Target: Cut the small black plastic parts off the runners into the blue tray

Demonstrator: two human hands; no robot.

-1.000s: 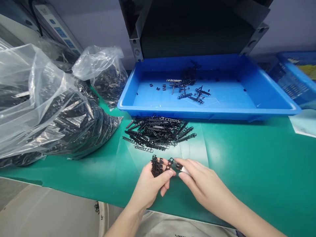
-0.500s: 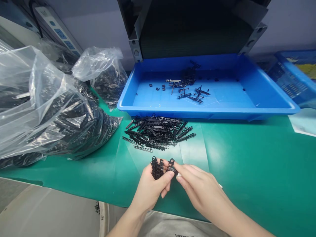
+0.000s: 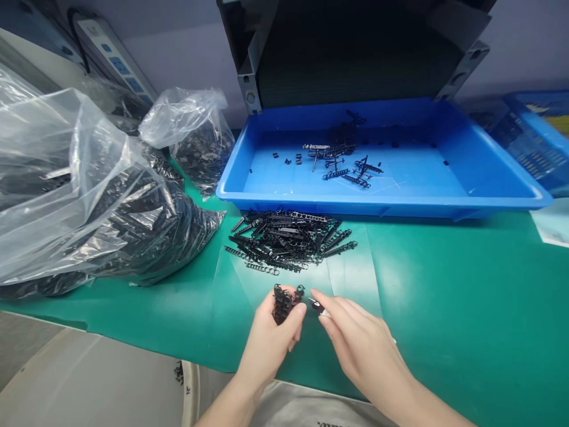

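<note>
Clear plastic bags (image 3: 57,172) slump on the left of the green mat (image 3: 462,284), just beside a wide blue tray (image 3: 382,207). A black panel (image 3: 355,53) stands behind the tray, with a power strip (image 3: 115,62) far left and another blue bin (image 3: 533,136) far right.

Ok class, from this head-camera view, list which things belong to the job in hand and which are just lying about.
Job in hand: left hand gripping a bunch of black plastic parts; right hand pinching a small black piece; loose pile of black parts.
Lying about: blue tray; bagged black parts; power strip.
</note>
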